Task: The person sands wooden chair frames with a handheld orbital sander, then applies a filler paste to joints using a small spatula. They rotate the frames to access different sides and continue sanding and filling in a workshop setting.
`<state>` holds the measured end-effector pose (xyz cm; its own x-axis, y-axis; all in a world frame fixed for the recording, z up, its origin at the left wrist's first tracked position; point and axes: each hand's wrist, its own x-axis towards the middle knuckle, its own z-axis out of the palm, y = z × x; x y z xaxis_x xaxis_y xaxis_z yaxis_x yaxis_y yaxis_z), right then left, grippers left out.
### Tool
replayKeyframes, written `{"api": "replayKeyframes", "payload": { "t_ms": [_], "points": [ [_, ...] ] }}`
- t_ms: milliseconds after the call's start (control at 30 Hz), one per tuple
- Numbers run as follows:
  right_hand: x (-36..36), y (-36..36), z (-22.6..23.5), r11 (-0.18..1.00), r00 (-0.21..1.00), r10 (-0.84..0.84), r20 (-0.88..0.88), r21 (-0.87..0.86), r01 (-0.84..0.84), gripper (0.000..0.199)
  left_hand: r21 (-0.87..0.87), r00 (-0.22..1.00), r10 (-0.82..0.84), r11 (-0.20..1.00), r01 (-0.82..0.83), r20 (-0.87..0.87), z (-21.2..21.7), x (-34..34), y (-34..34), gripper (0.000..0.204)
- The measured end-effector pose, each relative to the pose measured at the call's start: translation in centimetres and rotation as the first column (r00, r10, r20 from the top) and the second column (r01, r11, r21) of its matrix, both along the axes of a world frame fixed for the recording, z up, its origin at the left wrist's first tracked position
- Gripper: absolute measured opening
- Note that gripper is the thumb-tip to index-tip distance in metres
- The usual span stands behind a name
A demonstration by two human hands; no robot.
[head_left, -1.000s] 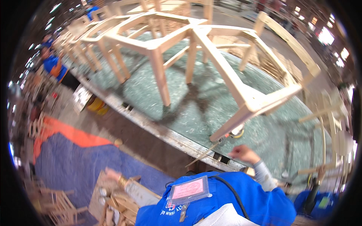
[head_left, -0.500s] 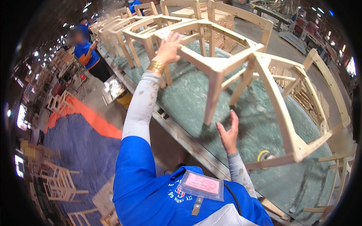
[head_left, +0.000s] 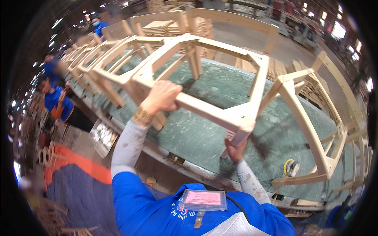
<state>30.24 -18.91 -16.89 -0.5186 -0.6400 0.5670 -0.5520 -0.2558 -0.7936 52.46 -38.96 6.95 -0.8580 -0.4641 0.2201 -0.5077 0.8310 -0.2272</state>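
Observation:
An unfinished pale wood chair frame stands in front of me on a green-topped table. Its seat has no panel, and a curved backrest rail rises on the far side. My left hand is closed over the front seat rail near its left end. Around the near right leg, just under the seat corner, my right hand is wrapped; the leg hides some of its fingers. To the right lies a second chair frame, tipped over, apart from both hands.
A round power sander with a yellow rim rests by the tipped frame. More chair frames line the table to the left. Two people in blue stand beyond its left side. A box of white pieces sits by the near edge.
My left hand has closed on the front rail, and my right hand has gone from open to gripping the leg. The chair frame has shifted nearer me and turned somewhat.

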Motion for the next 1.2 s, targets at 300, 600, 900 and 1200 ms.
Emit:
{"api": "replayKeyframes", "payload": {
  "t_ms": [300,600,900,1200],
  "points": [
    [4.1,-6.7,4.0,0.98,0.973,0.163,0.163,-0.137,-0.142,0.082,-0.017,0.992,0.114,0.993,-0.114,-0.046,-0.2,3.7,-5.3,0.026],
    [2.3,-5.6,5.3,0.963,0.963,0.253,0.097,0.066,-0.26,0.092,0.001,0.982,0.071,0.997,-0.072,-0.175,-1.5,3.9,-6.8,0.025],
    [-5.7,25.6,-5.5,0.585,0.934,0.167,0.316,0.73,-0.352,0.024,0.228,0.529,0.043,0.929,0.29,-0.848,-3.4,-1.9,7.7,0.064],
    [-26.6,40.8,-5.4,0.574,0.791,-0.61,0.054,0.718,0.394,0.029,0.71,0.718,0.047,0.21,0.673,-0.695,-10.2,-27.1,33.9,0.065]
  ]
}}
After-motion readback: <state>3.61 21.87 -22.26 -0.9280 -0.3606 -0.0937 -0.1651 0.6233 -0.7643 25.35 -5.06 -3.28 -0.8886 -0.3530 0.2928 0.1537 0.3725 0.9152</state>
